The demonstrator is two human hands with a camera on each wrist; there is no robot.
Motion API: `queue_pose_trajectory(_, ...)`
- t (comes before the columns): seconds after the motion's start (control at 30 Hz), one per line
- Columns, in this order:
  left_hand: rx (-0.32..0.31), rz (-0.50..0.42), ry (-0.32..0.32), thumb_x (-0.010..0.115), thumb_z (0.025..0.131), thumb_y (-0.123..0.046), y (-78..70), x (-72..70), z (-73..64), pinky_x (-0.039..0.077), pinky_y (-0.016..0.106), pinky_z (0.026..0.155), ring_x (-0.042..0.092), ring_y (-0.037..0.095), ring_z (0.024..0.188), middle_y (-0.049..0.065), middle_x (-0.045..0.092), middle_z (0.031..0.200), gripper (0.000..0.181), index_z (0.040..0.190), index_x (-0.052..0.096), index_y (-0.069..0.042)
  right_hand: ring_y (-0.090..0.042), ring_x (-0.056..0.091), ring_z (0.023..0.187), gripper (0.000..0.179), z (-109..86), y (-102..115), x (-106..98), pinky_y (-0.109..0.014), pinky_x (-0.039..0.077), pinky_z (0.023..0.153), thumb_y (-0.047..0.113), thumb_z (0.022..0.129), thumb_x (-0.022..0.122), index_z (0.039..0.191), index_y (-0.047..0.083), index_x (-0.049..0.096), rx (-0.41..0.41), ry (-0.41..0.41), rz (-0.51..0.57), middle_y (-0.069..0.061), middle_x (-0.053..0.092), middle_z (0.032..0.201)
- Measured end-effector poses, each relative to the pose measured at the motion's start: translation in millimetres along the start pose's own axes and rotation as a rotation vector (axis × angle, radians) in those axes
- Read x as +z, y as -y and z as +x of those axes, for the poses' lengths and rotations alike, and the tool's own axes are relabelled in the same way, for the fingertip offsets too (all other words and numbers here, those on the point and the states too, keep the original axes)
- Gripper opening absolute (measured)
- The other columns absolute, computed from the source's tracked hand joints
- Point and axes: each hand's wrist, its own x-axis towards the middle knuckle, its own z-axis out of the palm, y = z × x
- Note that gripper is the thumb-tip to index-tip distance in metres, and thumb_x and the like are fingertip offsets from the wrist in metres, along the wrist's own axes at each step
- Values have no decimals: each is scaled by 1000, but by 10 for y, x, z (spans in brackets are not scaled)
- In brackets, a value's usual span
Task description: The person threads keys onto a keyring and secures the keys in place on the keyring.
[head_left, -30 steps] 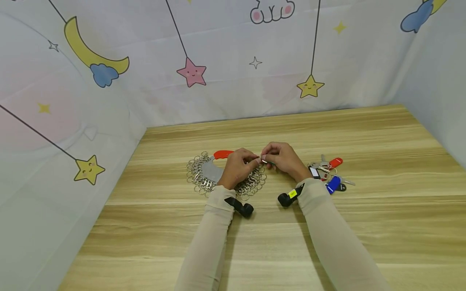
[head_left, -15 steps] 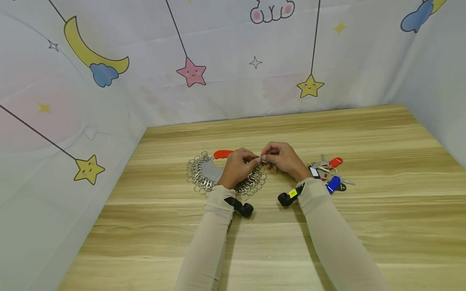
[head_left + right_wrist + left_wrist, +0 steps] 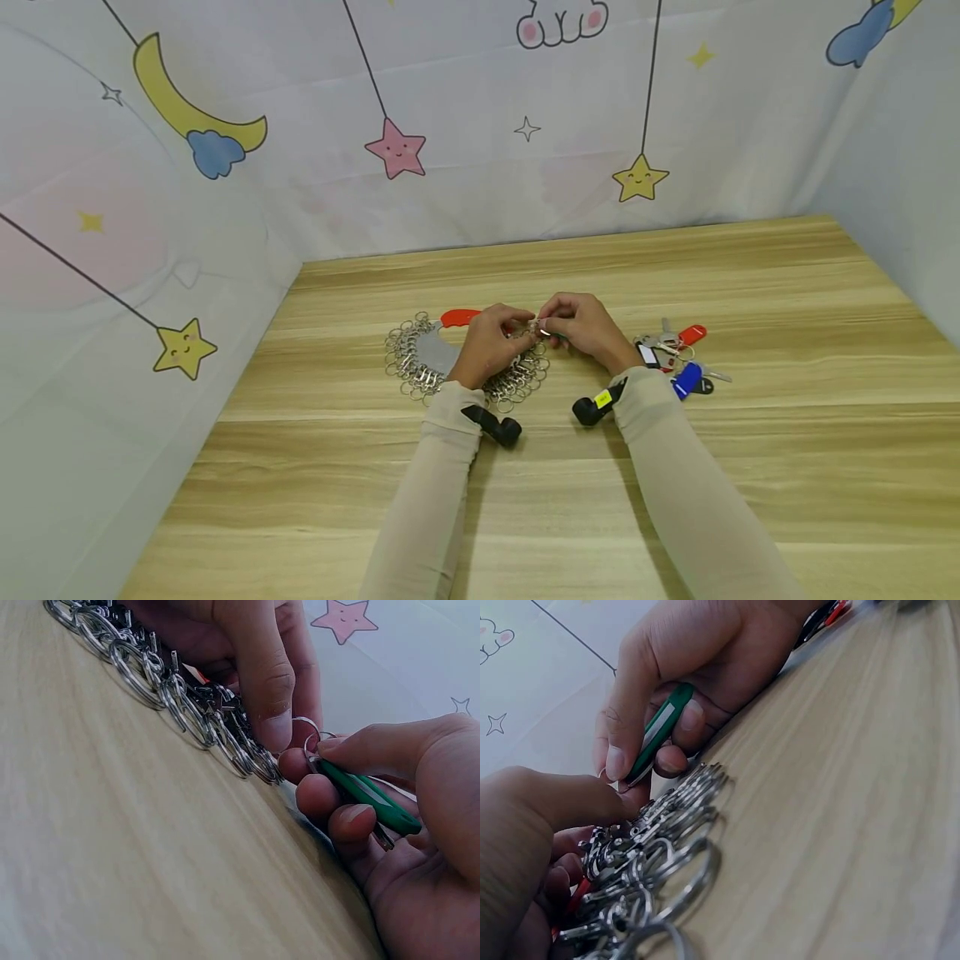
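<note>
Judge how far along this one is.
Done: the green tag is off the table, held by the right hand. In hand: the left hand seems to pinch a metal ring beside it; whether the two are linked cannot be made out. Likely remaining: the loose keys, with a red tag and a blue tag, lying to the right. No hung tag shows on the holder.

Head view: left forearm [image 3: 416, 500] and right forearm [image 3: 693, 492] run from bottom edge, sleeved to the wrists; left hand [image 3: 493, 340] near centre, right hand [image 3: 588, 329] just right of it — fingertips close together; right-wrist view: left thumb [image 3: 266, 690] points down at upper centre; right thumb [image 3: 390, 750] pinching against curled fingers [image 3: 317, 796] — right of centre.
</note>
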Motion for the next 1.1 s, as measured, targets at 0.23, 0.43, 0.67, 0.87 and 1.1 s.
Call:
queue_pose_trajectory(0.23, 8, -4, 4, 77, 92, -21, 7, -4, -1, 52, 32, 77, 62, 18, 92, 4, 66, 110, 26, 115, 76, -10, -29, 63, 66, 6, 12, -16, 9, -30, 48, 52, 8, 97, 69, 98, 2, 70, -13, 14, -9, -17, 70, 85)
queue_pose_trajectory(0.43, 30, -13, 12, 77, 92, -17, 8, -2, 5, 50, 33, 76, 61, 19, 91, 4, 68, 113, 28, 119, 74, -9, -27, 60, 64, 4, 4, -7, 4, -29, 46, 50, 6, 97, 68, 98, 2, 69, -5, 17, 15, -18, 69, 82)
queue_pose_trajectory(0.67, 2, -20, 14, 77, 92, -20, 26, 8, 4, 50, 32, 75, 61, 16, 90, 1, 67, 110, 26, 116, 75, -11, -26, 61, 65, 5, 5, -3, 12, -29, 47, 51, 7, 97, 68, 99, 2, 69, 3, 21, 2, -16, 69, 84)
queue_pose_trajectory(0.87, 4, -39, 24, 74, 94, -16, 29, 14, 18, 51, 31, 72, 63, 13, 85, 1, 70, 108, 26, 119, 74, -11, -28, 61, 66, 6, 11, -4, 25, -31, 47, 51, 10, 97, 69, 98, 4, 70, -3, 21, -34, -15, 70, 84)
queue_pose_trajectory(1.1, 22, -97, 73, 69, 97, -9, -9, 3, 36, 52, 27, 78, 67, 8, 88, 4, 72, 114, 31, 128, 68, -7, -30, 60, 66, 6, 11, 3, 27, -32, 47, 51, 8, 97, 68, 99, 2, 69, 9, 29, -15, -19, 69, 85)
